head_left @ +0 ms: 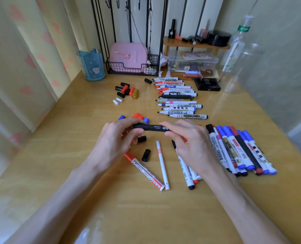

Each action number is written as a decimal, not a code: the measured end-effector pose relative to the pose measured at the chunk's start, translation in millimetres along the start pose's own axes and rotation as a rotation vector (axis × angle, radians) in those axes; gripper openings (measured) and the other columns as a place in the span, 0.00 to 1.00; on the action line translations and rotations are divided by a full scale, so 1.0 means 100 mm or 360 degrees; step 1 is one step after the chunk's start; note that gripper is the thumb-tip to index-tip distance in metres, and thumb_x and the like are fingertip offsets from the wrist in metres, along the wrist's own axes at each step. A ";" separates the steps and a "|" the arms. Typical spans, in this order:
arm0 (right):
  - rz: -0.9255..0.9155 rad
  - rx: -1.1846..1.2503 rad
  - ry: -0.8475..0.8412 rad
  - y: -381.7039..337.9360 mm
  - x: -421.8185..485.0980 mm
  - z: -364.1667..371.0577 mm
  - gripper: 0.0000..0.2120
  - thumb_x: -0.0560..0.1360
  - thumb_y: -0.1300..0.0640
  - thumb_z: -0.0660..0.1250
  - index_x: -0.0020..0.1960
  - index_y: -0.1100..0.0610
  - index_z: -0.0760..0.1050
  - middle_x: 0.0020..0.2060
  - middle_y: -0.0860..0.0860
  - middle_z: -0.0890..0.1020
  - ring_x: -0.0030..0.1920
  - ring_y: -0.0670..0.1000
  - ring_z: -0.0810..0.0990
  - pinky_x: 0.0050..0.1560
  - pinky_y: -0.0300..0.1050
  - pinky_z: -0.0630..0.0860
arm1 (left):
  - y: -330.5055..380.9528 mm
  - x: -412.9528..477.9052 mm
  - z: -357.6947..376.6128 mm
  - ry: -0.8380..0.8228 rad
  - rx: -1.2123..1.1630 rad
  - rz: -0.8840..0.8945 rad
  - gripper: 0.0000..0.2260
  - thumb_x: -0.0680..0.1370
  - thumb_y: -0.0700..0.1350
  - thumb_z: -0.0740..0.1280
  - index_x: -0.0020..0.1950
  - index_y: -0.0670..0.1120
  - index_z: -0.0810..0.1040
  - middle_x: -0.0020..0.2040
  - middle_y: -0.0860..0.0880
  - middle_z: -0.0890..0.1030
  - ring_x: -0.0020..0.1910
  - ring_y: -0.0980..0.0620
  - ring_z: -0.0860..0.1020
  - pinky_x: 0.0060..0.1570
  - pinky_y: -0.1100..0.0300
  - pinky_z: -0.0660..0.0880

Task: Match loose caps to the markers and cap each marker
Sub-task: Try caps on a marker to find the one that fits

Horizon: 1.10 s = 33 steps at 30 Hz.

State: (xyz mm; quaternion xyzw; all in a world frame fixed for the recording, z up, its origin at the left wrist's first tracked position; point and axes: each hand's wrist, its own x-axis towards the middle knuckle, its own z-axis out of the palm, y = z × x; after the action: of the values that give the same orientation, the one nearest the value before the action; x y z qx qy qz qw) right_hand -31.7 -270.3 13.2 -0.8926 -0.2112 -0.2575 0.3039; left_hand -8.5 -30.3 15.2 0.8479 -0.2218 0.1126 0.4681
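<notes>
A black marker (155,128) is held level above the tabletop (146,208), with a black cap (140,126) at its left end. Uncapped markers (177,97) lie in a row farther back, loose caps (126,90) clustered to their left. Capped markers (241,148) are piled at right.

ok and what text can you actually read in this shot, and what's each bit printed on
"WHITEBOARD": white marker at the near end of the uncapped row.
"WHITEBOARD": red-and-white marker lying by the left wrist.
"WHITEBOARD", partly covered: red-tipped marker near that row's far end.
Black marker gripped by the left hand and right hand: white print, too blurred.
Green bottle label and the other markers' labels: too small or blurred.
</notes>
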 end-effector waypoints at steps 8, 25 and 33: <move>-0.0017 0.0026 0.0063 -0.03 0.01 0.01 0.20 0.75 0.73 0.72 0.63 0.57 0.84 0.45 0.48 0.84 0.47 0.46 0.79 0.50 0.32 0.71 | 0.04 -0.02 0.04 0.0076 0.0041 0.0123 0.07 0.82 0.40 0.70 0.57 0.48 0.85 0.37 0.57 0.80 0.35 0.52 0.80 0.38 0.54 0.81; 0.0088 0.0082 -0.0010 -0.05 0.06 -0.11 0.13 0.80 0.58 0.72 0.63 0.51 0.84 0.44 0.44 0.82 0.46 0.43 0.78 0.52 0.44 0.73 | 0.10 0.00 0.13 -0.0084 -0.0236 0.0099 0.05 0.84 0.46 0.68 0.60 0.51 0.79 0.44 0.48 0.82 0.42 0.44 0.81 0.42 0.47 0.77; 0.0141 -0.0009 -0.0110 -0.11 0.10 -0.31 0.10 0.77 0.51 0.76 0.57 0.52 0.86 0.47 0.42 0.84 0.47 0.44 0.81 0.53 0.47 0.79 | 0.09 0.01 0.22 -0.0021 -0.0219 0.0070 0.13 0.80 0.45 0.73 0.64 0.53 0.79 0.50 0.51 0.84 0.46 0.48 0.84 0.47 0.50 0.80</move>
State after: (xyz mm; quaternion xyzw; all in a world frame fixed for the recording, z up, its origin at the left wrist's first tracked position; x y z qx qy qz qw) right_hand -40.1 -279.8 44.9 -0.9103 -0.1810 -0.2135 0.3049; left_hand -12.6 -53.3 10.6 0.8094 -0.2508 0.1017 0.5212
